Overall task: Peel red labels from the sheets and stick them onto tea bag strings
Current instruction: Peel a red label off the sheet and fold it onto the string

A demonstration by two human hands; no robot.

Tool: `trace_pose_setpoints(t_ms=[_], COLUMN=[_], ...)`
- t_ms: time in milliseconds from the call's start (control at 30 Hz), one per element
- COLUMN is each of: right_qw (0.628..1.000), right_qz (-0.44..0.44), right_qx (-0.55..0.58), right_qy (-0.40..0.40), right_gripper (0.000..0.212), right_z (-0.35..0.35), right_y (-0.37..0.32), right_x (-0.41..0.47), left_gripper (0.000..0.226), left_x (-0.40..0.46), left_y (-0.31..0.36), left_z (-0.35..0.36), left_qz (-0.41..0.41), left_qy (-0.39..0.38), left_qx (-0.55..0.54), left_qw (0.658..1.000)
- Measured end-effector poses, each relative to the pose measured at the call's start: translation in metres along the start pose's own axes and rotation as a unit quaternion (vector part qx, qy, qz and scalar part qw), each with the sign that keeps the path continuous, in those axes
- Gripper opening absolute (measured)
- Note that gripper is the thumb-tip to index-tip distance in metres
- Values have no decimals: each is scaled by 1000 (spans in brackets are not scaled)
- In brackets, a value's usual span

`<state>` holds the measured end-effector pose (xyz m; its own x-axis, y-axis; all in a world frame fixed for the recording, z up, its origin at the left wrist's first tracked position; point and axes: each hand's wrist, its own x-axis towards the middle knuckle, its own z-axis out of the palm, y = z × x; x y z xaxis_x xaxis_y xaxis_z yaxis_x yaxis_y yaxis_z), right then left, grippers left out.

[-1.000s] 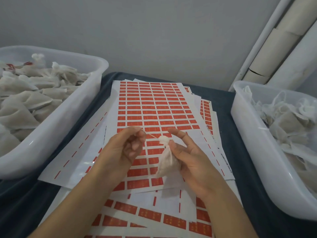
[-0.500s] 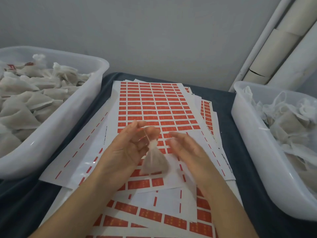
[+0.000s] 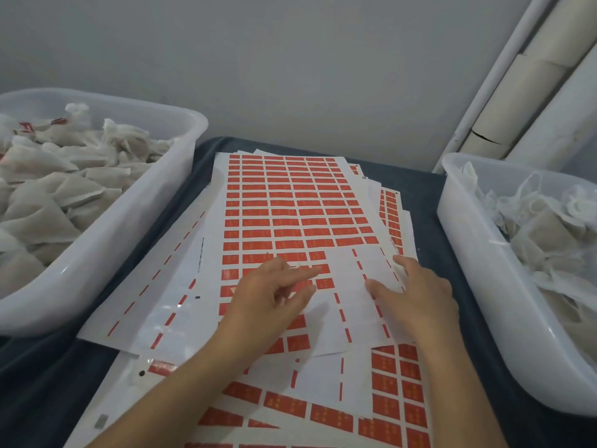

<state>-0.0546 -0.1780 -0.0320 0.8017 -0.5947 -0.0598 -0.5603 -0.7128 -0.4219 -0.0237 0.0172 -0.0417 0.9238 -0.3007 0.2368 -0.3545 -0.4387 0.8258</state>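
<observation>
A white sheet of small red labels (image 3: 290, 205) lies on top of a fanned pile of similar sheets in the middle of the table. Its lower right part is bare backing with only thin red strips left. My left hand (image 3: 274, 295) reaches over the sheet with its fingers stretched out, the fingertips touching red labels at the edge of the peeled area. My right hand (image 3: 416, 295) rests flat on the bare backing with fingers spread. Neither hand holds a tea bag. Tea bags (image 3: 48, 195) fill the left bin, a few showing red tags. More tea bags (image 3: 542, 234) lie in the right bin.
A white plastic bin (image 3: 181, 163) stands at the left and another white bin (image 3: 468, 253) at the right, both close beside the sheets. A dark blue cloth (image 3: 429, 195) covers the table. Cardboard tubes (image 3: 529, 82) and a white pipe lean against the grey wall at the back right.
The tea bag that hung from my left hand's pinch is gone from both hands. Both hands have dropped onto the label sheet, the right one moving right onto the bare backing.
</observation>
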Motion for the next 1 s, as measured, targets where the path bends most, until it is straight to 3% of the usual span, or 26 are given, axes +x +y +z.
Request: trace_pose_setpoints(t_ms=[300,533,667,800,900,1000], right_qw=[998,998,995,996,995,989], right_qz=[-15,-14,-35,-57,-93,-89], right_qx=[-48,-19,-58,-68,-32,117], right_qy=[-33,-53,-74,-29,-1,-25], right_gripper=[94,98,105,102,95,85], right_z=[2,0,7,8,11,4], right_y=[-4,-3,-5,-7,-12,-16], right_x=[-3,-1,-4,-7,-10,-12], left_gripper=[34,33,33,33,34,36], left_x=[-2,-1,-1,-1,-1,-1], left_y=[-6,-6,-6,-7,-7,-7], left_z=[6,6,7,7,7,7], left_qz=[29,29,30,31,28,24], left_qy=[-2,-10,-12,-15,-20,-23], left_qx=[53,59,67,72,78,79], left_qw=[998,998,997,997,996,996])
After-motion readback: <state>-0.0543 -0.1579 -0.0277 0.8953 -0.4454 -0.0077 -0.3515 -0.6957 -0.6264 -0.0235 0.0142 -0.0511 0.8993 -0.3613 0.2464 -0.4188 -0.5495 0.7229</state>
